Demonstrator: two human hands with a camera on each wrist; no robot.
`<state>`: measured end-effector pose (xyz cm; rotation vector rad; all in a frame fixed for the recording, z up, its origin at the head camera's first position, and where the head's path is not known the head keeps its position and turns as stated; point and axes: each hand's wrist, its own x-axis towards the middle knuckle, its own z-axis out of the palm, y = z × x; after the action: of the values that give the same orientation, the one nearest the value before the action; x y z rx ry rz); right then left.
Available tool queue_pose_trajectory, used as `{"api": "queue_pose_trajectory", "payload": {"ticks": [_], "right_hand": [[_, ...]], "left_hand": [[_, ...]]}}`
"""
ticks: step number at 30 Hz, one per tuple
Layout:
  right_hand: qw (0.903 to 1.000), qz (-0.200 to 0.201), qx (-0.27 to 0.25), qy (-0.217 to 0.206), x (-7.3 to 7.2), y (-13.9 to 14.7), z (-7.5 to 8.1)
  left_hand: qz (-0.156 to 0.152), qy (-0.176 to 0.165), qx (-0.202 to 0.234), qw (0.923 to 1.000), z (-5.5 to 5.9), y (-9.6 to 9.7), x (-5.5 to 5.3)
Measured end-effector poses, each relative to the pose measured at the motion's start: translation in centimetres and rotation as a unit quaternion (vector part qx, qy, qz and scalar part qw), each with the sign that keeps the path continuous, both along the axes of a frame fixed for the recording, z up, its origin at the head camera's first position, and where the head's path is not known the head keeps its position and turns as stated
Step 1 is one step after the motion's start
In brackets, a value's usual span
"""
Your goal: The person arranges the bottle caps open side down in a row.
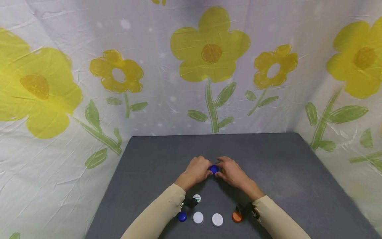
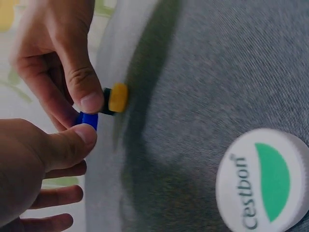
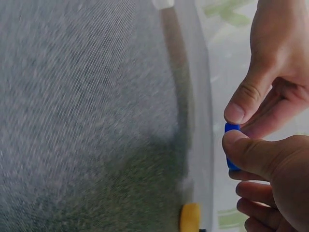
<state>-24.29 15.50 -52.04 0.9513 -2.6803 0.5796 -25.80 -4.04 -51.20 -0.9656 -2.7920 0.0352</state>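
Observation:
A small blue bottle cap [image 1: 213, 169] is between my two hands, over the far middle of the table. My left hand [image 1: 197, 170] pinches its left side with thumb and fingers. On the right side, the thumb and forefinger of my right hand [image 1: 232, 172] pinch the same cap. In the left wrist view the blue cap [image 2: 89, 119] shows between both thumbs, partly covered by them. A yellow cap [image 2: 119, 97] with a dark piece against it appears beyond the right thumb. Also in the right wrist view, this yellow cap [image 3: 190, 217] sits low in the picture.
Nearer my body lie another blue cap [image 1: 182, 216], two white caps, one white cap [image 1: 217, 219] being the right one, and an orange cap [image 1: 237, 217]. A white and green printed cap [image 1: 197, 198] is beside my left wrist. A flowered curtain [image 1: 161, 99] surrounds the grey table [image 1: 268, 156].

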Motion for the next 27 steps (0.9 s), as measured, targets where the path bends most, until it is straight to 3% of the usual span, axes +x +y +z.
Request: {"api": "queue_pose_trajectory", "payload": {"ticks": [11, 20, 27], "right_hand": [[1.0, 0.0, -0.009, 0.003, 1.6, -0.3, 2.1], [0.9998, -0.004, -0.018, -0.005, 2.9, -0.5, 3.5], [0.9967, 0.007, -0.08, 0.005, 3.7, -0.6, 3.8]], "left_hand": [[-0.007, 0.002, -0.007, 0.9999, 3.2, -0.8, 1.7], [-0.018, 0.015, 0.0, 0.9997, 4.9, -1.5, 3.0], [-0.018, 0.006, 0.022, 0.9996, 6.1, -2.1, 4.1]]}}
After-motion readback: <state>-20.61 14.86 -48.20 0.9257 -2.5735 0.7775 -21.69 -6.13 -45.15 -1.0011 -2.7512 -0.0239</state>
